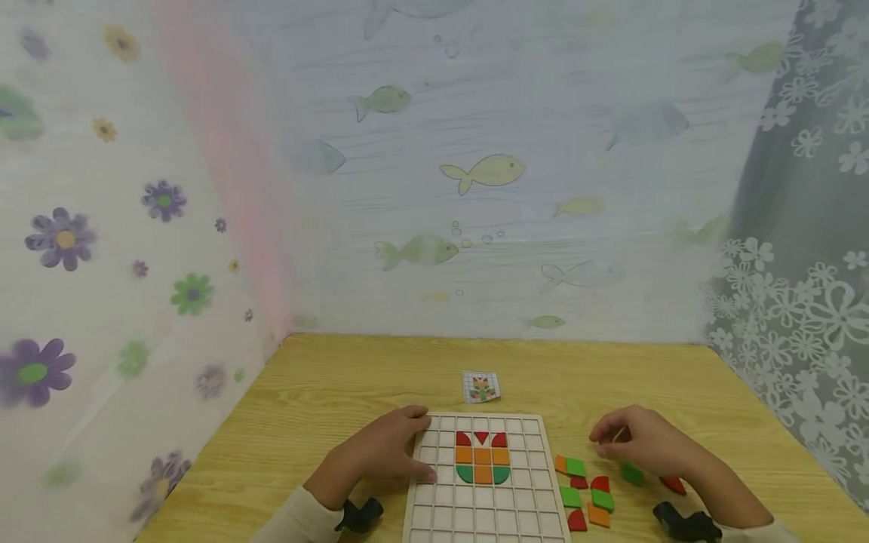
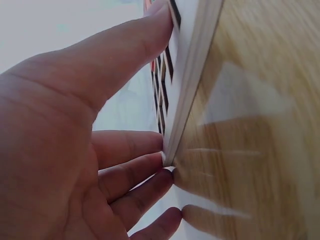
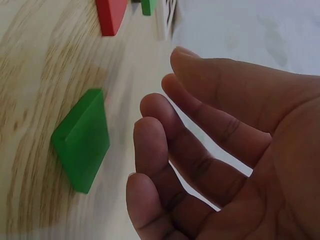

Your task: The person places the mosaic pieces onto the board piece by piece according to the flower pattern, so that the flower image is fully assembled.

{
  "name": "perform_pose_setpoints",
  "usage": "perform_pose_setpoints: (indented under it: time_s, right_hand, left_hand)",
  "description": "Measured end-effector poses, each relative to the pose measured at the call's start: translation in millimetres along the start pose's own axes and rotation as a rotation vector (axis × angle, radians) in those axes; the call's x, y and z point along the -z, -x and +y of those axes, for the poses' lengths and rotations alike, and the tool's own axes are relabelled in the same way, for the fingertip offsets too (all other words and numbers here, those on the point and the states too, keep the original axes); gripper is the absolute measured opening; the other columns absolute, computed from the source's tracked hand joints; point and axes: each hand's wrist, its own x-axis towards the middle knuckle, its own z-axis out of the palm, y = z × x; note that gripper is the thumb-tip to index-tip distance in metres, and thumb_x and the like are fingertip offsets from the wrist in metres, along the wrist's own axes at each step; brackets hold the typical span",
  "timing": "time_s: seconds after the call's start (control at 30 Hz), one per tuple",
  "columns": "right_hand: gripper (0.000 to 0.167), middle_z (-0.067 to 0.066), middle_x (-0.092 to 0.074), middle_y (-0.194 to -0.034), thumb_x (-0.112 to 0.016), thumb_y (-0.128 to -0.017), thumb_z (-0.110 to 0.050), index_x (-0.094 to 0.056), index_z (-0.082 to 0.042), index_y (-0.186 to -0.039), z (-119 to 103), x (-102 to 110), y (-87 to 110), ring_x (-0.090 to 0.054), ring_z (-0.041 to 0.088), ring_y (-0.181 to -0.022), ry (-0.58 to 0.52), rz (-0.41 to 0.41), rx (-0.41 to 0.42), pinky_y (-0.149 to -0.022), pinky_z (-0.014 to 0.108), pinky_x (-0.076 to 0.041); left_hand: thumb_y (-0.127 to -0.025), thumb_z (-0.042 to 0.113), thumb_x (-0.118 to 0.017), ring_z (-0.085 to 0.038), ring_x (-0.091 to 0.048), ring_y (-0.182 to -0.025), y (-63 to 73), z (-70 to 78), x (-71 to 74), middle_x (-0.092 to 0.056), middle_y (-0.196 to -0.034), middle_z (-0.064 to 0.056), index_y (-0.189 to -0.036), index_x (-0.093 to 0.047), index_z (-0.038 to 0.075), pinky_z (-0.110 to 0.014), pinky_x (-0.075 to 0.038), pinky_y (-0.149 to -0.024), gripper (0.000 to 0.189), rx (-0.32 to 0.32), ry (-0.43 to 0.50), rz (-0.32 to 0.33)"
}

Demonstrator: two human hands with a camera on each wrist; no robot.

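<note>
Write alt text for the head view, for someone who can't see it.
A person's left hand rests on the left edge of a gridded board set with red, orange and green pieces; the right hand is near loose pieces. A picture card lies beyond the board on the table.

Pale wooden gridded board (image 1: 475, 519) with a red, orange and green mosaic (image 1: 482, 457), lying flat.
The left hand (image 1: 383, 452) touches its left edge. Red pieces (image 1: 499, 440) top three orange squares (image 1: 482, 455), with a fourth between rounded green pieces (image 1: 502, 474). Loose flat red, orange and green pieces (image 1: 602, 500) lie to its right; the right hand (image 1: 645, 439) hangs near a green tile (image 3: 85, 142).
</note>
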Motion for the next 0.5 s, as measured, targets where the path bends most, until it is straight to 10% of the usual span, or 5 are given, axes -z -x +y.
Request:
perform_pose_setpoints:
  time_s: [0.5]
  right_hand:
    - [0.025, 0.012, -0.074, -0.111, -0.074, -0.096, -0.017, -0.074, -0.002, -0.115, 22.7, 14.8, 8.2, -0.07, 0.013, -0.091, -0.054, -0.059, 0.022, -0.074, 0.027, -0.057]
  left_hand:
    - [-0.081, 0.062, -0.082, -0.034, -0.038, -0.152, -1.6, -3.6, -1.1, -0.04, -0.164, -0.003, -0.154, -0.05, 0.015, -0.057, -0.038, -0.117, 0.093, 0.004, 0.032, 0.036]
